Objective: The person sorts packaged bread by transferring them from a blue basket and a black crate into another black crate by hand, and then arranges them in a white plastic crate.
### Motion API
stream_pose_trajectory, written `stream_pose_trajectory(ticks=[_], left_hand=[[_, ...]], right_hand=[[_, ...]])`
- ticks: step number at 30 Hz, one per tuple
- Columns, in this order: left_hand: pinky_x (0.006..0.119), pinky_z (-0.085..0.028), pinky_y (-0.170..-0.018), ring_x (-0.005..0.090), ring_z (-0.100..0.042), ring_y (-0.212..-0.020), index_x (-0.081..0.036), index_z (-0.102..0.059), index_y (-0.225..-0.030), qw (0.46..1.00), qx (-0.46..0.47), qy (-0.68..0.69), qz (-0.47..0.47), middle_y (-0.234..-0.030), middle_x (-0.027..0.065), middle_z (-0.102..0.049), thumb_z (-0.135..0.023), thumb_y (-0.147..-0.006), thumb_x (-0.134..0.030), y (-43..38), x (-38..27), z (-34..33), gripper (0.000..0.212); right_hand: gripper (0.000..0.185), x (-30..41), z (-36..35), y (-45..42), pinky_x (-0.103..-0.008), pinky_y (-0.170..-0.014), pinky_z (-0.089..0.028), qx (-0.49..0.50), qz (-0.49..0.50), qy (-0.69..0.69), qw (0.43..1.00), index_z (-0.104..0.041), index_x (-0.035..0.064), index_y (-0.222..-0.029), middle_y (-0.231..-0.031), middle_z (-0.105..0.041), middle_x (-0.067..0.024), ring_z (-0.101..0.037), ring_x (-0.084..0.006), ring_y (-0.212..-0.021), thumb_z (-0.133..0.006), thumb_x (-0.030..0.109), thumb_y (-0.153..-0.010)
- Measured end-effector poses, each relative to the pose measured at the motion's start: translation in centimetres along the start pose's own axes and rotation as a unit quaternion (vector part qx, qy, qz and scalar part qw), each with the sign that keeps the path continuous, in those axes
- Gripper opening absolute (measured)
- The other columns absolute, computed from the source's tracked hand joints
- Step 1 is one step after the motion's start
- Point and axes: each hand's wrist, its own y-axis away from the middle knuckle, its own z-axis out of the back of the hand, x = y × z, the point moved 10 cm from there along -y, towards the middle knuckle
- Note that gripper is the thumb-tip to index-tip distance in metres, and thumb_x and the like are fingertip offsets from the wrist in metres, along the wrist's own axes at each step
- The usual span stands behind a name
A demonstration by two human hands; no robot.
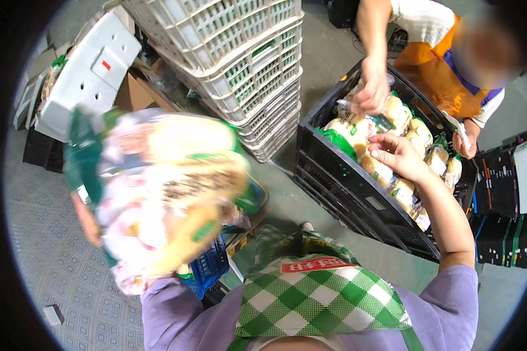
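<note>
On the left, my left hand shows only partly behind a large bundle of clear plastic bags. The bundle is held up close to the camera and is blurred by motion. Pale yellow, rounded food and pinkish-white pieces show through the film, which has green and dark print. To the right, my right hand reaches over a black plastic crate, its thumb and fingers apart. Just below the fingers lie several similar bags of pale yellow food; whether the fingertips touch them I cannot tell.
A co-worker's hand is in the crate's far side, at some clear film. White crates stand stacked ahead. At left is a white foam box lid; folded black crates are stacked right. A blue basket sits low beside me.
</note>
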Motion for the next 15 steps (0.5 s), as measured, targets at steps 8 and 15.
stream_pose_trajectory(ticks=[8,15], left_hand=[[0.041,-0.046,-0.09,0.0275,-0.061,-0.1,0.012,-0.056,-0.111,0.927,0.179,0.224,0.242,-0.118,0.0243,-0.057,-0.075,-0.07,-0.011,-3.8,17.0,-20.5,0.051],[0.026,-0.042,-0.084,0.0138,-0.055,-0.092,0.0,-0.047,-0.123,0.954,0.17,0.102,0.226,-0.101,0.0042,-0.055,-0.067,-0.085,-0.027,-6.6,23.5,-22.1,0.051]], right_hand=[[0.101,10.7,-3.5,7.1,-0.0327,-0.104,-0.033,0.224,0.2,-0.095,0.949,-0.026,0.001,-0.141,-0.133,-0.045,-0.0099,-0.042,-0.0183,-0.122,-0.085,0.03,-0.064],[0.073,1.3,3.8,11.0,-0.0339,-0.096,-0.045,0.088,0.118,-0.283,0.948,-0.035,0.0022,-0.136,-0.124,-0.053,-0.0098,-0.054,-0.0195,-0.112,-0.074,0.016,-0.075]])
